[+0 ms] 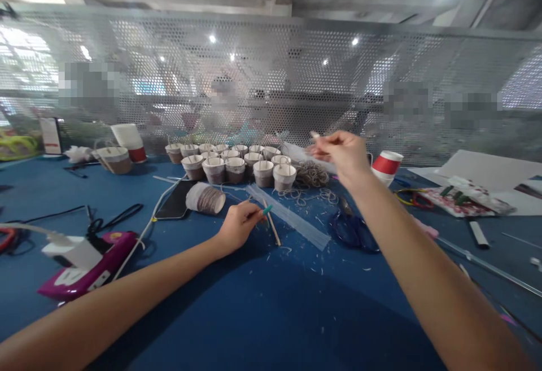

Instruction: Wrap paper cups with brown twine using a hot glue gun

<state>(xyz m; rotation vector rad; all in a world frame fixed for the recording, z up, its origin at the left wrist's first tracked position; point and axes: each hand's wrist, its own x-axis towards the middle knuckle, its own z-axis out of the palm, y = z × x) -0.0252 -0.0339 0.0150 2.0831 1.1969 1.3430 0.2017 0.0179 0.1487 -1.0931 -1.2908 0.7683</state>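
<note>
My left hand (237, 227) is just above the table, fingers closed around a small teal-tipped thing (267, 210) whose kind I cannot make out. Close to those fingers lies a thin wooden stick (273, 225), and a clear plastic strip (296, 218) runs past it. Raised on the right, my right hand (346, 153) pinches a small whitish piece (314, 135), too blurred to name. Left of my left hand, a twine-wrapped paper cup (206, 199) rests on its side. Below my right forearm are dark blue-handled scissors (352, 231).
Several wrapped cups with handles (235, 169) stand in rows at the back, beside loose twine (312, 174). A black phone (174, 201) and a purple power strip (91, 272) are on the left. Red-and-white cups (387, 163) stand at right. A perforated metal screen (271, 66) borders the table.
</note>
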